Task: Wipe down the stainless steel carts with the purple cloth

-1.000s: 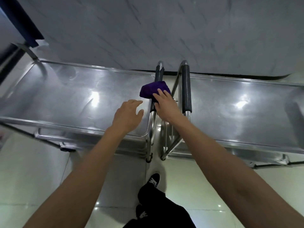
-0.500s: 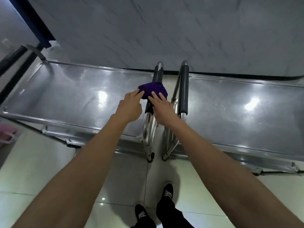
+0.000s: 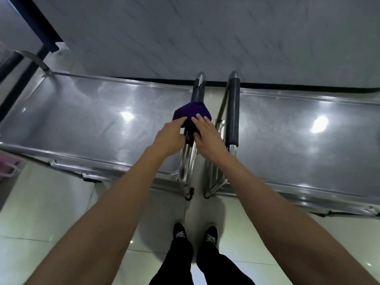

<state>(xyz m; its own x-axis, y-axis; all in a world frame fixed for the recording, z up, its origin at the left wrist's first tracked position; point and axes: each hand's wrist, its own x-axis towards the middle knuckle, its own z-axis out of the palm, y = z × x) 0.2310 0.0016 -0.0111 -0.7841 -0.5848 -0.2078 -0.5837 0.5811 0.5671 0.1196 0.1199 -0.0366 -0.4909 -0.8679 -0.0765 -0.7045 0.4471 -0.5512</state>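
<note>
- Both hands meet at the purple cloth (image 3: 192,114), which is bunched over the padded handle (image 3: 197,95) of the left cart (image 3: 86,124).
- Left hand (image 3: 169,138): forefinger extended onto the near left edge of the cloth, thumb tucked under beside the handle bar; looks like a pinch on the cloth.
- Right hand (image 3: 207,136): fingers straight, tips laid flat on the near right side of the cloth; no curl seen.
- Right cart (image 3: 304,138) stands just beside the left one; its own padded handle (image 3: 233,112) runs parallel, a narrow gap between the two handles.
- Both cart tops are bare brushed steel with raised rims, showing bright spots of reflected ceiling light.
- Far edges of both carts sit close against a grey marbled wall (image 3: 205,33) with a dark base strip.
- Near side: pale glossy floor tiles (image 3: 51,212), open to left and right of the person's black shoes (image 3: 195,233).
- Far left: a dark frame (image 3: 35,23); near left edge, a pink object (image 3: 8,167), partly cut off.
</note>
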